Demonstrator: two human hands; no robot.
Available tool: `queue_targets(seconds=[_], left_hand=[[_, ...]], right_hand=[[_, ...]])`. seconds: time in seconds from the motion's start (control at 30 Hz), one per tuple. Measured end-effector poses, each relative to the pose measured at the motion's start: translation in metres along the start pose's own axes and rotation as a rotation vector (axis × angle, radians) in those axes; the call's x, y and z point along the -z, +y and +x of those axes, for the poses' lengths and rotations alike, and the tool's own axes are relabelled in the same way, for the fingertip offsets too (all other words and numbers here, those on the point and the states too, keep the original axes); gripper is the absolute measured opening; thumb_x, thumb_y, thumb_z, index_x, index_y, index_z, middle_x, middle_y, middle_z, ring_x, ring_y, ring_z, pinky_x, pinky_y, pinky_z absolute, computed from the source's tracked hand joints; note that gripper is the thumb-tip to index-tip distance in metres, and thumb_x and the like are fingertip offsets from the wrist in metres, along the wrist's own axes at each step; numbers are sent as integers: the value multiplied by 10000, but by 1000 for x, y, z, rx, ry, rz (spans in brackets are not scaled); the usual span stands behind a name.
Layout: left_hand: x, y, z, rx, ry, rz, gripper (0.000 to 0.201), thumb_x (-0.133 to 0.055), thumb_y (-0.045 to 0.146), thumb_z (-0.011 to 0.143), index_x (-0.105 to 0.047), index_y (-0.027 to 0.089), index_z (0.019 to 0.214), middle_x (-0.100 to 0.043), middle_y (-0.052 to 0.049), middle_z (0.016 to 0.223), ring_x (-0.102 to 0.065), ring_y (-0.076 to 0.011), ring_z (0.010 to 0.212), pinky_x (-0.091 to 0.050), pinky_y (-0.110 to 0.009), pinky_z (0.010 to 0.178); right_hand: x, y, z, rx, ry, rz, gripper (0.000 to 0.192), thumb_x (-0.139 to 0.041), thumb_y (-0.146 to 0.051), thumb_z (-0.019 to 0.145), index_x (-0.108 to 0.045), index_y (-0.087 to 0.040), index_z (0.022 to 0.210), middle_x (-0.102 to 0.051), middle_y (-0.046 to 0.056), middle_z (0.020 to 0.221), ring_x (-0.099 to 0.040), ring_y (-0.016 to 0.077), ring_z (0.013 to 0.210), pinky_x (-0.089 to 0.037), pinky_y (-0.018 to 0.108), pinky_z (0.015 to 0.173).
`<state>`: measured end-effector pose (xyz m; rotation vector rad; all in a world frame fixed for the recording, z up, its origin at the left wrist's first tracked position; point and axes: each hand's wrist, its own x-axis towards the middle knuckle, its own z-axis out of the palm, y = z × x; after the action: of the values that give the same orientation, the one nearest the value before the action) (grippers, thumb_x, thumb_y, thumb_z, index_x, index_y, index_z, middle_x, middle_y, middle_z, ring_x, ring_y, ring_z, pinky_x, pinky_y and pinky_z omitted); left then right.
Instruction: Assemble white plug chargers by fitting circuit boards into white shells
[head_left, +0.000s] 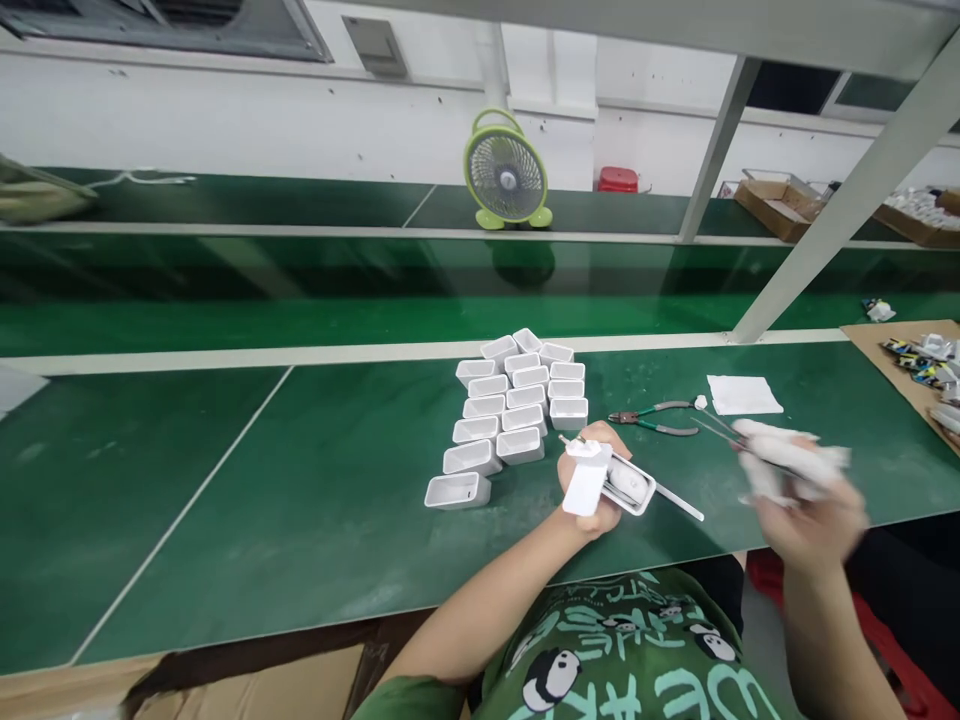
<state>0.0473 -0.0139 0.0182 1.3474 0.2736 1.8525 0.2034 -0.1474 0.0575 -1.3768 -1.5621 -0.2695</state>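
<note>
My left hand (602, 518) is closed around a white plastic charger housing (628, 485), tilted, its open end facing up and a rounded white part inside. Against its left side, also in this hand, lies a white plug piece (586, 478) with metal pins and a flat panel. A thin white strip (680, 502) sticks out to the right. My right hand (814, 525), blurred by motion, grips metal tweezers (718, 427) with crumpled white material (787, 460) about its fingers. A small white bit (700, 402) is by the tweezer tips; whether they pinch it I cannot tell.
Several open white housings (525, 395) stand in rows left of my hands. Green-handled pliers (652, 418) and white paper (744, 395) lie beyond. Cardboard (900, 370) with small parts is at the right. A green fan (507, 175) stands on the back shelf; a slanting post (825, 220) rises at right.
</note>
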Motion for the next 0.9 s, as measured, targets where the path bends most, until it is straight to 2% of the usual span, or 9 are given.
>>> queue_targets(seconds=[0.03, 0.17, 0.27, 0.37, 0.43, 0.5, 0.6, 0.77, 0.9], left_hand=[[2, -4, -1, 7, 2, 6, 757, -301, 883, 831, -567, 180, 739, -523, -12, 611, -473, -143, 512, -365, -295, 504], [12, -17, -5, 95, -63, 39, 722, -309, 833, 878, -560, 163, 784, -511, -4, 635, -450, -120, 512, -349, -258, 492], [15, -15, -6, 192, -151, 78, 687, -352, 811, 887, -539, 157, 789, -490, 11, 607, -428, -108, 489, -341, -242, 481], [11, -8, -6, 301, -270, 139, 642, -403, 767, 903, -540, 150, 790, -519, -3, 603, -460, -123, 511, -365, -250, 496], [8, -4, -6, 363, -349, 195, 596, -457, 721, 914, -558, 140, 827, -563, -20, 649, -510, -140, 572, -406, -255, 541], [6, -3, -5, 409, -407, 254, 581, -464, 702, 923, -567, 134, 864, -594, -37, 714, -546, -156, 636, -447, -267, 592], [7, -8, -3, 455, -456, 340, 594, -293, 658, 995, -568, 132, 973, -628, -73, 844, -601, -184, 756, -515, -305, 693], [16, -22, 3, 462, -424, 562, 537, -174, 514, 1048, -395, 122, 1340, -556, -191, 1222, -616, -217, 1001, -530, -394, 896], [20, -29, 4, 362, -485, 716, 456, -308, 432, 1034, -379, 128, 1367, -500, -203, 1307, -598, -251, 1088, -505, -468, 983]], right_hand=[[-9, 15, -2, 87, -123, -70, 440, -578, -25, 884, -629, -236, 1267, -697, 107, 1190, -691, 251, 1083, -584, 408, 943], [-31, 54, -20, 156, -342, -122, 392, -458, -26, 921, -703, -216, 1162, -729, 102, 1082, -694, 236, 1057, -589, 363, 912], [-32, 59, -28, 135, -431, -101, 445, -401, -39, 921, -685, -238, 1199, -713, 90, 1129, -685, 233, 1059, -583, 389, 922], [-30, 47, -17, 56, -396, -63, 428, -452, -122, 932, -570, -189, 1339, -693, 105, 1036, -680, 234, 983, -580, 409, 896], [-34, 33, -3, -47, -432, 5, 390, -554, -229, 917, -570, -153, 1300, -655, 60, 873, -652, 194, 764, -587, 338, 739], [-43, 21, 13, -169, -546, 84, 219, -638, -297, 864, -661, -160, 1033, -595, 8, 753, -562, 145, 609, -513, 263, 572], [-62, 22, 39, -281, -665, 124, 175, -709, -277, 790, -609, -165, 700, -563, -16, 674, -533, 129, 599, -422, 229, 522], [-111, 81, 111, -435, -619, -58, 161, -699, -278, 892, -649, -125, 881, -633, -3, 810, -620, 152, 737, -530, 287, 689], [-153, 126, 162, -594, -530, -243, 261, -642, -350, 962, -629, -131, 1103, -642, 70, 1089, -644, 205, 958, -565, 391, 844]])
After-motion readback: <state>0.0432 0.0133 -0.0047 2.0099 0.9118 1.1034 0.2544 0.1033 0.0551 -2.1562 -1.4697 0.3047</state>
